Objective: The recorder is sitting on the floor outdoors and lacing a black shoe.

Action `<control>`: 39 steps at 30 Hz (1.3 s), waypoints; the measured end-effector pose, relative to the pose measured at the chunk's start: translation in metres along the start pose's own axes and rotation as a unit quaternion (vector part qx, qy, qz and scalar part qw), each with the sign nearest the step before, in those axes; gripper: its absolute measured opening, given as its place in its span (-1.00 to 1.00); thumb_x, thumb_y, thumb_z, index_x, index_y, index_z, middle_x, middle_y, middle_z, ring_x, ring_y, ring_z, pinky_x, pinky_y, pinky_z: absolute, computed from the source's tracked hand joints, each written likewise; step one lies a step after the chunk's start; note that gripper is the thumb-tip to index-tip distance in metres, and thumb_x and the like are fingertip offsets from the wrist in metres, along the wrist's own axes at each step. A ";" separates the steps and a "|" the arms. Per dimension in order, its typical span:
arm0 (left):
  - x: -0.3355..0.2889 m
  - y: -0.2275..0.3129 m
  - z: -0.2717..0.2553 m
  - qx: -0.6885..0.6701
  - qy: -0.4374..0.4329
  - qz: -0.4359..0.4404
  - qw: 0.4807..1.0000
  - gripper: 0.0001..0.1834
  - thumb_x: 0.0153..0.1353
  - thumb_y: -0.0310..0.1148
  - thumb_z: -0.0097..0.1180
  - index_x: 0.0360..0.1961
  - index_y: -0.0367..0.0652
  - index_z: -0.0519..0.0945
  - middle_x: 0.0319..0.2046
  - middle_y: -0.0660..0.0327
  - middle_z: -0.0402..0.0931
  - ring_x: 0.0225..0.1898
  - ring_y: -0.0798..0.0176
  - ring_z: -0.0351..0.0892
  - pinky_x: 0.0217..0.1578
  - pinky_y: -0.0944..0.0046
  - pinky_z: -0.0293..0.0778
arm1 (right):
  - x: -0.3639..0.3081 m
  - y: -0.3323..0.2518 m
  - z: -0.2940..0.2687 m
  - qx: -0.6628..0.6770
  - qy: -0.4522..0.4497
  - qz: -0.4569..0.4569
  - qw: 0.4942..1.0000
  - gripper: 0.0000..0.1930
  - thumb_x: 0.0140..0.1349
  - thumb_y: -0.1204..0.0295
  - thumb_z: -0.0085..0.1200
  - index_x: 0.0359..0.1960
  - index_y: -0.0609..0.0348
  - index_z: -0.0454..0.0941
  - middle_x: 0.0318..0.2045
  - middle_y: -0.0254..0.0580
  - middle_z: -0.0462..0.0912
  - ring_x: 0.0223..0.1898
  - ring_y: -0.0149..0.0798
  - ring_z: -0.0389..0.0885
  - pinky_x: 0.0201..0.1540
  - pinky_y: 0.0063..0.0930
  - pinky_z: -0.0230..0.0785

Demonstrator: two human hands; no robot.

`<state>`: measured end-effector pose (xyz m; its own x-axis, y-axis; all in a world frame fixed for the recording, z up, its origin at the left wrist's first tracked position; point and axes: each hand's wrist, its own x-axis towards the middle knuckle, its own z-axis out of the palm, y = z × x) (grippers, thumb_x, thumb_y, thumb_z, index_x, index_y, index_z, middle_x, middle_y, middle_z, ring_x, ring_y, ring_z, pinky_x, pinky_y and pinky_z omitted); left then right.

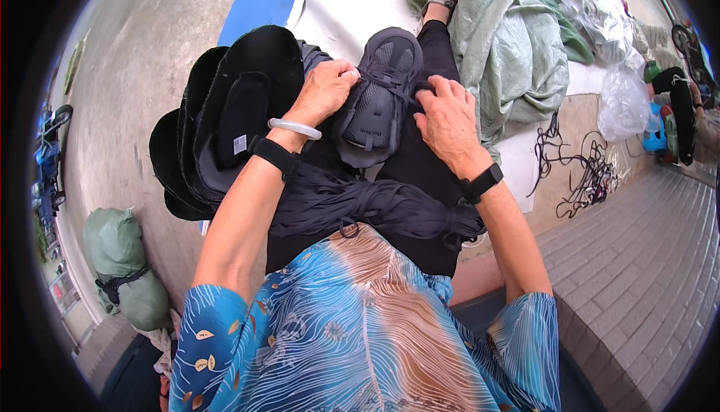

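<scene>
A dark grey shoe (pixel 375 116) with a mesh upper lies on my lap, sole end away from me hard to make out. A dark shoelace (pixel 386 78) crosses its middle. At the shoe's left edge, my left hand (pixel 324 93) is closed, thumb and finger pinching the lace's left side. My right hand (pixel 448 121) is at the right edge with fingers curled on the lace's other side; a dark loop shows at its fingertips. Across my thighs lies a thick bundle of dark laces (pixel 360 206).
Several black shoe pieces (pixel 259 104) are stacked at my left. A pale green woven sack (pixel 514 59) covers the right side, with a loose tangle of laces (pixel 577 172) nearer me. A tied green sack (pixel 120 262) stands at far left, a clear plastic bag (pixel 622 101) at far right.
</scene>
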<state>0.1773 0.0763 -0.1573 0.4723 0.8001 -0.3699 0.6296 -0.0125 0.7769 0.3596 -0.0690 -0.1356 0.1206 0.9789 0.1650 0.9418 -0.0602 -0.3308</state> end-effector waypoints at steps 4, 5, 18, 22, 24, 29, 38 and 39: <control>0.002 -0.006 -0.001 -0.004 -0.017 0.000 1.000 -0.75 0.23 -0.23 0.05 -0.30 -0.21 0.59 -0.42 0.31 0.52 -0.35 0.39 0.48 -0.34 0.29 0.52 | 0.018 -0.014 -0.025 0.214 -0.111 0.035 0.970 -0.82 0.07 0.34 0.18 -0.49 0.20 0.55 -0.44 -0.21 0.56 -0.38 -0.28 0.50 -0.34 -0.39 0.31; 0.003 -0.007 -0.001 -0.006 -0.017 -0.001 1.000 -0.75 0.23 -0.23 0.05 -0.30 -0.21 0.59 -0.42 0.31 0.52 -0.35 0.39 0.48 -0.34 0.29 0.52 | 0.022 -0.022 -0.040 0.413 -0.205 0.148 0.875 -0.80 0.12 0.32 0.16 -0.50 0.22 0.54 -0.56 -0.27 0.55 -0.53 -0.39 0.50 -0.46 -0.47 0.30; 0.004 0.000 -0.002 0.032 -0.008 0.021 0.999 -0.73 0.24 -0.22 0.06 -0.29 -0.23 0.61 -0.52 0.31 0.51 -0.46 0.40 0.48 -0.43 0.35 0.46 | 0.008 -0.046 -0.156 0.887 -0.016 0.145 0.439 -0.63 0.48 0.17 -0.35 -0.33 0.14 0.41 -0.68 -0.54 0.15 -0.76 -0.60 0.04 -0.81 -0.70 -0.05; 0.003 -0.003 0.000 0.061 -0.004 0.050 0.997 -0.75 0.25 -0.24 0.05 -0.29 -0.22 0.61 -0.52 0.31 0.51 -0.47 0.40 0.47 -0.43 0.36 0.47 | -0.042 0.013 -0.106 0.802 0.055 0.369 0.467 -0.71 0.44 0.22 -0.20 -0.35 0.14 0.41 -0.71 -0.56 0.11 -0.77 -0.61 0.01 -0.81 -0.71 -0.09; 0.002 -0.004 0.001 0.068 0.006 0.077 0.995 -0.76 0.25 -0.25 0.06 -0.28 -0.22 0.61 -0.48 0.31 0.52 -0.45 0.42 0.47 -0.43 0.37 0.49 | -0.067 0.051 -0.079 0.728 0.086 0.449 0.510 -0.73 0.41 0.24 -0.15 -0.37 0.14 0.42 -0.73 -0.57 0.11 -0.78 -0.63 0.02 -0.80 -0.71 -0.12; 0.005 -0.004 0.000 -0.004 0.000 0.029 1.000 -0.79 0.24 -0.26 0.10 -0.30 -0.20 0.61 -0.46 0.35 0.52 -0.42 0.44 0.48 -0.42 0.36 0.51 | -0.110 0.129 -0.037 0.522 0.075 0.518 0.674 -0.74 0.33 0.22 -0.05 -0.35 0.17 0.47 -0.73 -0.51 0.22 -0.76 -0.58 0.14 -0.76 -0.64 -0.04; 0.001 0.006 0.007 0.062 0.042 0.039 0.996 -0.79 0.19 -0.29 0.16 -0.36 -0.25 0.61 -0.51 0.30 0.55 -0.46 0.45 0.49 -0.44 0.38 0.49 | -0.061 0.056 -0.032 0.362 -0.016 0.226 0.904 -0.87 0.15 0.41 0.11 -0.33 0.19 0.61 -0.42 -0.06 0.59 -0.34 -0.12 0.59 -0.23 -0.31 0.43; 0.002 0.007 0.006 0.056 0.043 0.043 0.997 -0.79 0.19 -0.30 0.16 -0.34 -0.25 0.61 -0.51 0.30 0.54 -0.45 0.45 0.49 -0.44 0.38 0.49 | -0.052 0.034 -0.028 0.349 -0.025 0.143 0.926 -0.91 0.12 0.45 0.14 -0.39 0.20 0.60 -0.45 -0.09 0.57 -0.38 -0.12 0.58 -0.26 -0.31 0.43</control>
<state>0.1858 0.0746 -0.1558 0.4759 0.8418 -0.2549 0.6559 -0.1466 0.7404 0.3942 -0.1276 -0.1297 0.3016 0.9516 -0.0596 0.4398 -0.1942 -0.8769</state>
